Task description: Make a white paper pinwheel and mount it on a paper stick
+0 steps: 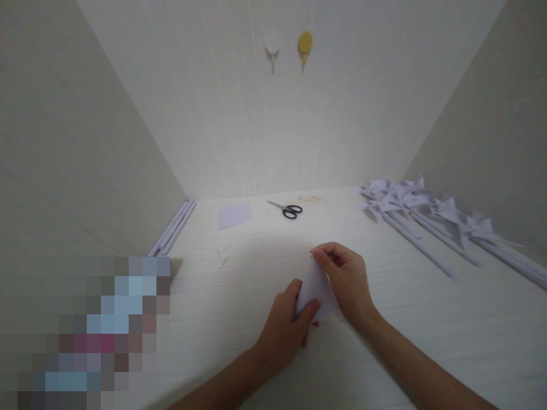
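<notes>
A folded sheet of pale lilac paper [315, 287] is held between my two hands above the table. My left hand [288, 316] grips its lower left part, thumb across the front and fingers behind. At the top corner, my right hand [344, 276] pinches the paper between thumb and fingertips. Beyond my hands lie black-handled scissors [289, 210], blades pointing left. A flat lilac paper square [235, 216] rests to the left of the scissors. Small thin scraps [223, 257] are scattered nearer to me.
Several paper pinwheels [384, 199] on rolled sticks lie along the right wall. Rolled paper tubes [175, 228] lean by the left wall, near a blurred-out patch. Small beige bits [310, 199] sit at the back. A white hook [272, 44] and a yellow hook [305, 44] are on the back wall.
</notes>
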A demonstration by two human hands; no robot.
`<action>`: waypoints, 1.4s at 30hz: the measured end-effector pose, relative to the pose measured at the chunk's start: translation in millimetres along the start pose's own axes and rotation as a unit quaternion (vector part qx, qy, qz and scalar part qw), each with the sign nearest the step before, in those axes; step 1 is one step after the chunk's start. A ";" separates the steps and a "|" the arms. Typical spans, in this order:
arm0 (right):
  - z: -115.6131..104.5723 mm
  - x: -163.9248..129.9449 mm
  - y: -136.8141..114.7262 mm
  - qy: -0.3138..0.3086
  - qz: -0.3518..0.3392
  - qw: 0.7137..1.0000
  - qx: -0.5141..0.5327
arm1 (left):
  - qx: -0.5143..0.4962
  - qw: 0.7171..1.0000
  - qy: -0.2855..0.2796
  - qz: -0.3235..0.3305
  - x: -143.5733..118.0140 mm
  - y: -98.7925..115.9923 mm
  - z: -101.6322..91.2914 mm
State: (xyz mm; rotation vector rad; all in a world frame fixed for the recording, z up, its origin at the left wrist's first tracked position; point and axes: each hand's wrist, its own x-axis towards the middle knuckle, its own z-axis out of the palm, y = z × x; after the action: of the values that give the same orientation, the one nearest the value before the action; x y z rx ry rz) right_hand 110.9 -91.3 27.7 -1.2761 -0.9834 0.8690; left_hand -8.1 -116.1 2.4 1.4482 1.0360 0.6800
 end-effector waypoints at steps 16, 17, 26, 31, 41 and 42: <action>-6.0 25.0 29.3 0.071 0.090 0.978 0.172 | -0.052 0.978 0.188 0.068 28.8 0.9 -49.3; -5.7 25.5 30.5 0.070 0.096 0.976 0.183 | -0.057 0.974 0.202 0.083 29.1 0.5 -50.9; -4.8 26.7 36.9 0.056 0.097 0.960 0.258 | -0.036 0.951 0.254 0.175 25.0 -0.4 -53.9; -5.3 26.7 39.3 0.050 0.101 0.960 0.258 | -0.027 0.945 0.258 0.196 21.9 -2.0 -52.4; -4.7 28.9 41.0 0.059 0.108 0.958 0.259 | -0.039 0.931 0.270 0.242 23.5 -6.9 -53.0; -4.7 29.0 40.9 0.060 0.108 0.958 0.259 | -0.040 0.931 0.268 0.246 23.8 -6.7 -53.3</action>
State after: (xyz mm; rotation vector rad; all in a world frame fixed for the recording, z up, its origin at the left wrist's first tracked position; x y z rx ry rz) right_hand 126.0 -61.7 -10.1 -0.9755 -0.4750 1.1167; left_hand -45.6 -71.0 0.7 1.4976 1.0337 1.5289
